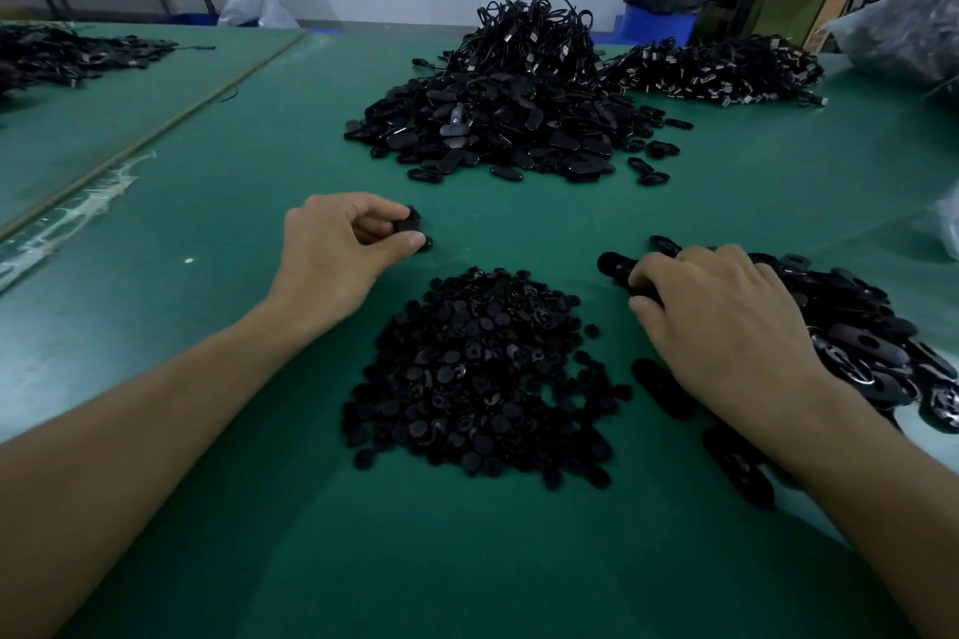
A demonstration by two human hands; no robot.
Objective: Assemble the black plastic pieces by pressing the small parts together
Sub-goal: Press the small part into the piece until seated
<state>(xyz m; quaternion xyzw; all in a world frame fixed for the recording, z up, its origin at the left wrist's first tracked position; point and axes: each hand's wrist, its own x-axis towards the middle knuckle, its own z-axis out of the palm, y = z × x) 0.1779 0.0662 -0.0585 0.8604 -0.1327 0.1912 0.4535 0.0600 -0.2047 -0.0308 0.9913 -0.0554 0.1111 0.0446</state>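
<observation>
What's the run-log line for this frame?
phase: pick parts | left hand: pinches small black part | right hand: on oval-piece pile, grip unclear | round-part pile: between hands | press: not seen

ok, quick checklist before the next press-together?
1. Left hand pinches a small black part: ok.
2. Right hand grips one piece from the oval-piece pile: cannot tell, fingertips hidden.
3. Both parts brought together: not ok, the hands are apart.
4. Small-part pile lies between the hands: ok.
5. Orientation of the pinched part: cannot tell.
</observation>
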